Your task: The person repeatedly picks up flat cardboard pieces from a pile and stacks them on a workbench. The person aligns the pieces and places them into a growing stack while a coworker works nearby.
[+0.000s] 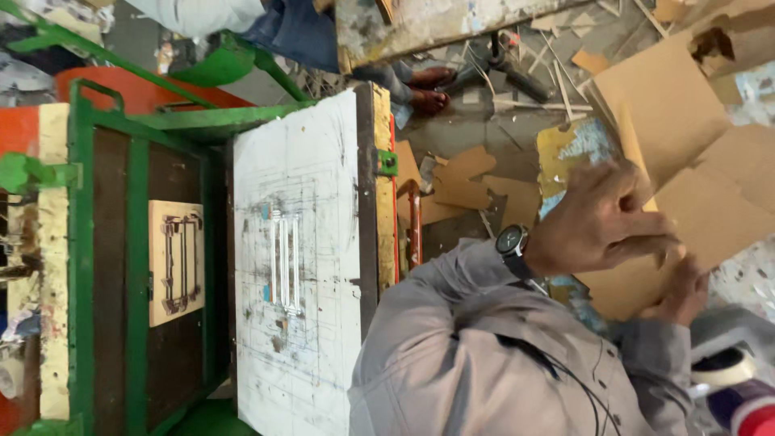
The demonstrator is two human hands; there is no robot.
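My left hand [601,218], with a black wristwatch [512,241] on its wrist, lies with fingers spread on top of a stack of brown cardboard sheets [638,278] and grips it. One sheet in the stack shows a yellow and blue printed face [569,149]. My right hand [686,291] holds the same stack from its lower edge, partly hidden behind the sheets. My grey sleeves fill the lower middle of the view.
A green metal press stands at left, with a white scuffed board [299,266] and a wooden die plate [176,262] on it. More cardboard sheets [678,97] and offcuts [460,182] lie on the floor. Another person's feet [428,89] are at the top. A tape roll [722,367] sits at lower right.
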